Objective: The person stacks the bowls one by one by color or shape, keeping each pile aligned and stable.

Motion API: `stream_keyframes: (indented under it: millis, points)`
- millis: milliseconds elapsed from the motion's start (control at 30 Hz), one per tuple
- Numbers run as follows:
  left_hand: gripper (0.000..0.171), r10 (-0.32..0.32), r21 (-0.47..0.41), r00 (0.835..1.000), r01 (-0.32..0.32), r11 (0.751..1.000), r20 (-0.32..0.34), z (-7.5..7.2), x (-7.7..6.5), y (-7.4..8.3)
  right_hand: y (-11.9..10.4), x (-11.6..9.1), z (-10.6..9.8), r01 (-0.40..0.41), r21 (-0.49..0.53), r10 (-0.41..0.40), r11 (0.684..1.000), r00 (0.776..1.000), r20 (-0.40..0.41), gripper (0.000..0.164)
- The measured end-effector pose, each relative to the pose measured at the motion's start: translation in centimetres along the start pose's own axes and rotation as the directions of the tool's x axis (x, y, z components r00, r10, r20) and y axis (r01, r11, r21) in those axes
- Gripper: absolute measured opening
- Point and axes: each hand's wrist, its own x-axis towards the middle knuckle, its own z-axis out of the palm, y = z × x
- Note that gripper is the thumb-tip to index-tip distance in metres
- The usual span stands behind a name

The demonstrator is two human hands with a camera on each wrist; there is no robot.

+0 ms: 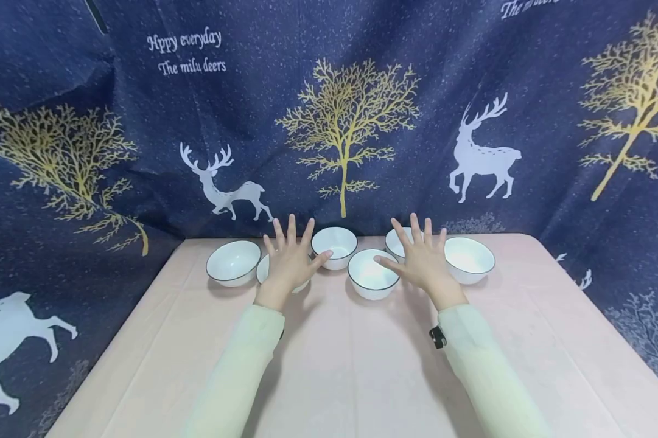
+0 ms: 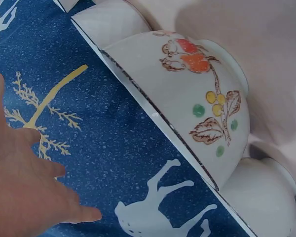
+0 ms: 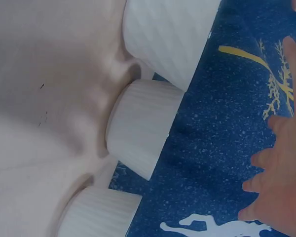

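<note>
Several white bowls with dark rims stand upright in a staggered row along the table's far side. My left hand (image 1: 290, 263), fingers spread, hovers over a bowl (image 1: 264, 271) that it partly hides. On its sides are the far-left bowl (image 1: 233, 263) and a back-middle bowl (image 1: 334, 238). My right hand (image 1: 424, 263), also spread, hovers between the front-middle bowl (image 1: 374, 275) and the far-right bowl (image 1: 470, 260), partly covering another bowl (image 1: 395, 243). Neither hand holds anything. The left wrist view shows a bowl painted with fruit and leaves (image 2: 187, 98); the right wrist view shows ribbed bowls (image 3: 143, 126).
A pale pink cloth covers the table (image 1: 350, 377). Close behind its far edge hangs a dark blue curtain (image 1: 361, 36) printed with deer and golden trees. A small black object (image 1: 437, 337) sits at the right sleeve's cuff.
</note>
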Motion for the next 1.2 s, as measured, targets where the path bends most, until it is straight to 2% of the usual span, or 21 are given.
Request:
stream_keyframes:
  millis: [233, 500, 800, 1000, 1200]
  points:
    - [0.085, 0.029, 0.012, 0.999, -0.029, 1.000, -0.027, -0.6, -0.4, 0.0, -0.4, -0.1, -0.4, 0.017, -0.003, -0.017, 1.000, 0.999, -0.043, 0.097]
    - [0.083, 0.063, -0.019, 0.995, -0.064, 0.998, -0.080, -0.9, -0.8, 0.0, -0.7, -0.2, -0.8, 0.028, 0.037, -0.025, 0.999, 0.996, -0.085, 0.095]
    - [0.080, 0.104, -0.109, 0.984, -0.121, 0.987, -0.147, -1.1, -1.4, -0.1, -1.7, -0.5, -1.5, 0.070, 0.087, -0.061, 0.994, 0.993, -0.103, 0.089]
    - [0.078, 0.099, -0.154, 0.979, -0.127, 0.980, -0.179, -1.2, -1.7, -0.4, -2.4, -0.4, -1.6, 0.109, 0.106, -0.095, 0.988, 0.987, -0.131, 0.082]
    - [0.076, 0.102, -0.193, 0.967, -0.149, 0.970, -0.234, -1.4, -2.2, -0.8, -3.4, -0.4, -2.0, 0.133, 0.132, -0.117, 0.982, 0.986, -0.123, 0.078]
